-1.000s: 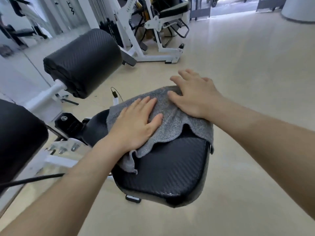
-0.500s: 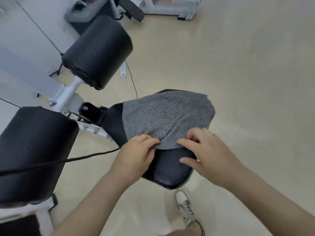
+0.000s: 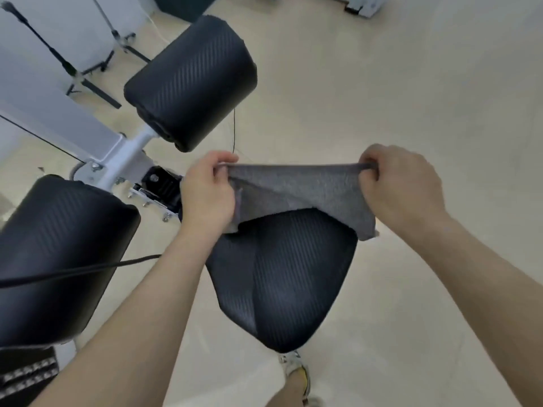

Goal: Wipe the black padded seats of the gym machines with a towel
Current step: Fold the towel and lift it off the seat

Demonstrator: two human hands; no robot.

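Both hands are raised over the far end of the seat, each clamped on a top corner of the grey towel (image 3: 296,189). On the left hand (image 3: 205,192) the thumb and curled fingers pinch one corner. On the right hand (image 3: 402,186) the bent fingers bunch the other. The cloth is stretched taut between them, well apart, and its lower edge drapes onto the far part of the black padded seat (image 3: 282,274), with one flap hanging off the right side. The near part of the seat is bare, showing a fine ribbed texture and a seam down the middle.

Left of the seat, a black bracket and a white metal frame (image 3: 129,154) carry a black roller pad (image 3: 191,80). A second, larger black pad (image 3: 58,254) fills the lower left, with a black cable (image 3: 73,270) running across it toward the left forearm. A thin cord (image 3: 234,127) lies on the floor beyond the towel.

The pale beige floor (image 3: 411,83) is smooth and glossy. A black tripod stand (image 3: 73,71) sits at the upper left against light panels. Below the seat's near tip, a white and yellow shoe (image 3: 293,368) shows.
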